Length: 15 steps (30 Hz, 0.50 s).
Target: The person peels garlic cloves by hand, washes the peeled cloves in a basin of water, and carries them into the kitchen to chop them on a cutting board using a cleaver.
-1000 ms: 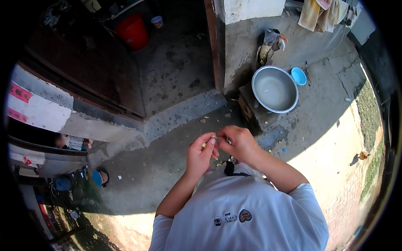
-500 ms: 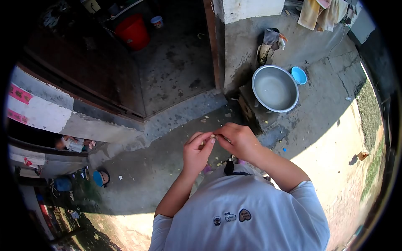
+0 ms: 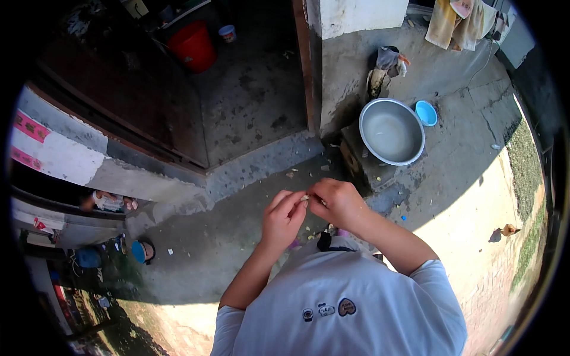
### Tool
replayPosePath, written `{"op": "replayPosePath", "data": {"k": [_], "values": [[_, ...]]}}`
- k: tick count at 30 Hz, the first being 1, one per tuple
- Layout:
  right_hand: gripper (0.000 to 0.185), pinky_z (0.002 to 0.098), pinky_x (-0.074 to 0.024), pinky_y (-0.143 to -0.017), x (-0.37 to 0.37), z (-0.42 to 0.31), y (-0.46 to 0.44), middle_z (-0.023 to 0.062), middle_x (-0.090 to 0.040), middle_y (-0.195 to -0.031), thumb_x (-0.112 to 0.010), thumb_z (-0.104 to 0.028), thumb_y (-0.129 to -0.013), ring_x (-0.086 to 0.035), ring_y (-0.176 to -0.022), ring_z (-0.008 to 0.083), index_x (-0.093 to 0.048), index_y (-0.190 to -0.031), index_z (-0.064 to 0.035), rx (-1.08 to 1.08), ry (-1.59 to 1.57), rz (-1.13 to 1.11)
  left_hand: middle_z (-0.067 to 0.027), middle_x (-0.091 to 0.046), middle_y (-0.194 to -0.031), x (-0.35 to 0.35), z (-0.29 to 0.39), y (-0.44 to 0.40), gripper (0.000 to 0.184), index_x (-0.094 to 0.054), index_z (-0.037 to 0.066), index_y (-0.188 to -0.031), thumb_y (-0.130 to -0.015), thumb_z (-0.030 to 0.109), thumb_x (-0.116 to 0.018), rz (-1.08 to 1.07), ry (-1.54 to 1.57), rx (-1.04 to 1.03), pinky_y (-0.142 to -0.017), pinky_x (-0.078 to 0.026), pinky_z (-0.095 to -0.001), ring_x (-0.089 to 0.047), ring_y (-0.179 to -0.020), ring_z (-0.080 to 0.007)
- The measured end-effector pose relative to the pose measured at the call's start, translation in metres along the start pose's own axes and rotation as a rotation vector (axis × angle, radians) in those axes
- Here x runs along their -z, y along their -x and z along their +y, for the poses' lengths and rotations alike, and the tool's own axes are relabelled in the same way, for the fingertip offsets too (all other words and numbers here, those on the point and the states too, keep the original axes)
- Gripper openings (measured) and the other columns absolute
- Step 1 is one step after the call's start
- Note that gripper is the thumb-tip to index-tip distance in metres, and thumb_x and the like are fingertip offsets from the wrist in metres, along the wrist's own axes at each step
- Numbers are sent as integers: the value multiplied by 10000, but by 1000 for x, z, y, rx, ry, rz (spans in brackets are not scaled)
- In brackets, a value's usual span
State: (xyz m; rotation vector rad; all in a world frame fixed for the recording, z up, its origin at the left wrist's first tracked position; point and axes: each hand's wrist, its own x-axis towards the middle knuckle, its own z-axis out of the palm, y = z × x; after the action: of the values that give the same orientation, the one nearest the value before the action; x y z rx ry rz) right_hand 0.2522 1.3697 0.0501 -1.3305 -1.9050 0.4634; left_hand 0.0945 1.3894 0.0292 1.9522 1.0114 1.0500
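Near the centre of the head view, my left hand [image 3: 281,221] is closed in a pinch on a small pale piece [image 3: 305,198]. My right hand [image 3: 337,203] meets it from the right, its thumb and forefinger pressed together at the same piece. The fingertips of both hands almost touch, and what the piece is cannot be made out. Both hands are in the air in front of the light shirt [image 3: 338,285], above the grey concrete floor [image 3: 196,255]. The other fingers of my right hand are curled and partly hidden.
A metal basin [image 3: 392,132] rests on a low block, beside a small blue bowl [image 3: 426,113]. Past the doorway is a red bucket [image 3: 192,47]. A blue bucket [image 3: 142,251] stands left. Another person [image 3: 109,202] is partly visible at the left. A brown chicken-like shape [image 3: 509,229] is at the right.
My left hand's fingers have shifted slightly around the small piece, and a yellowish bit seen in its palm a second ago no longer shows. The view has tilted slightly.
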Motion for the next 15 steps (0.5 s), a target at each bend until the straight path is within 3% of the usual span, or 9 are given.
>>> {"op": "replayPosePath", "data": {"k": [4,6,7,9,14,15], "values": [[134,332,-460,-535,3,1,-1,120,-551,-657,-605,-49,-630,-560,-583,271,-587,-752,4,-69,-82,34,-43,-544,-762,-8,0,1,139,-565,-20,-924,-786,-1,-560,45,233,149,-492,-389,-189,-477,-557,-73],[134,325,-456,-530,4,3,0,123,-551,-650,-601,-45,-628,-558,-575,266,-586,-749,9,-83,-120,32,-61,-545,-760,-6,4,0,136,-534,-5,-948,-813,3,-522,63,578,438,-492,-391,-196,-485,-568,-88],[133,319,-452,-526,5,3,1,126,-551,-642,-596,-41,-625,-556,-567,261,-585,-746,14,-98,-156,29,-61,-545,-760,-6,5,-1,136,-534,-5,-948,-813,3,-522,65,575,438,-492,-391,-196,-485,-568,-88],[124,312,-447,-518,9,6,3,130,-555,-637,-597,-48,-647,-556,-561,253,-592,-754,14,-113,-198,-5,-75,-545,-758,-6,5,-6,140,-521,-1,-960,-821,4,-504,101,933,476,-483,-389,-205,-486,-568,-89],[137,326,-443,-537,15,2,3,144,-569,-635,-594,-110,-710,-571,-579,273,-613,-784,3,-250,-296,-23,-67,-550,-769,-8,0,-2,158,-534,-2,-969,-813,-4,-512,107,866,441,-489,-396,-210,-488,-565,-86],[131,292,-430,-527,16,2,1,112,-566,-626,-596,-102,-728,-546,-564,201,-617,-804,3,-276,-385,-24,-64,-551,-775,-9,-1,-3,164,-539,-3,-972,-809,-5,-518,105,802,389,-488,-391,-202,-486,-565,-82]]}}
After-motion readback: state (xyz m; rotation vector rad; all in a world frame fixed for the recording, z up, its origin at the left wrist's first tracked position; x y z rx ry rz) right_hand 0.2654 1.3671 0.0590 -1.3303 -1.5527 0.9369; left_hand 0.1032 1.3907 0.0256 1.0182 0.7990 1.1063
